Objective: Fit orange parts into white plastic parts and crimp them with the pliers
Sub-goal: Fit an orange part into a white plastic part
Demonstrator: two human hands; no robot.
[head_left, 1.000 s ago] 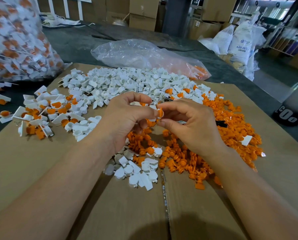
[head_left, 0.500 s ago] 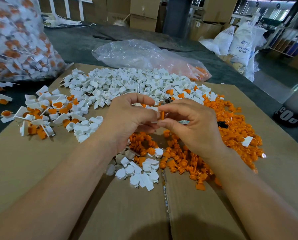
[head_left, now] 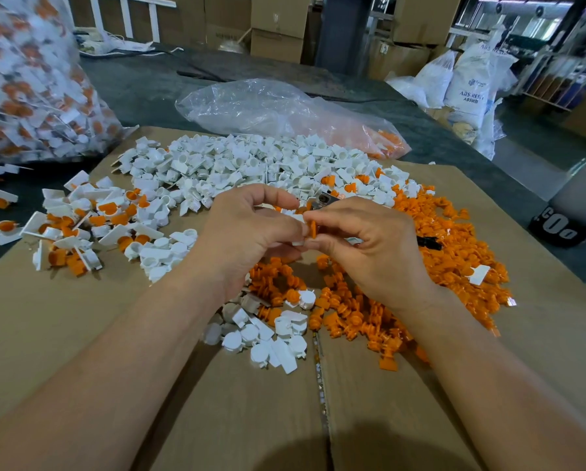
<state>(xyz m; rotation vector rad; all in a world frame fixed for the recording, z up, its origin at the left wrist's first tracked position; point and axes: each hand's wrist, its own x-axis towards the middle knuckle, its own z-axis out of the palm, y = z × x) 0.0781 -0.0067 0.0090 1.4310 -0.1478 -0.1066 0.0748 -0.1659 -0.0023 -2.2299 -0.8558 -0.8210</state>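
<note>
**Orange part meets white part between your hands**

The dark bench (head_left: 142, 96) carries a flat cardboard sheet (head_left: 63, 317), and everything you work with lies on it. At the far left stands a big bag (head_left: 29, 79) full of white-and-orange pieces; a crumpled clear bag (head_left: 267, 107) lies at the sheet's far edge. A wide heap of white parts (head_left: 233, 164) spreads across the back, a heap of orange parts (head_left: 454, 239) fills the right, and a smaller pile of fitted pieces (head_left: 80, 226) sits to the left.

Your left hand (head_left: 247, 239) and right hand (head_left: 376, 253) meet above the middle. The right grip is clamped, thumb and forefinger, on one orange part (head_left: 313, 229). The left grip is closed on a white part (head_left: 297, 243), touching the orange one. The pliers (head_left: 323, 199) lie just behind your hands, mostly hidden.
</note>
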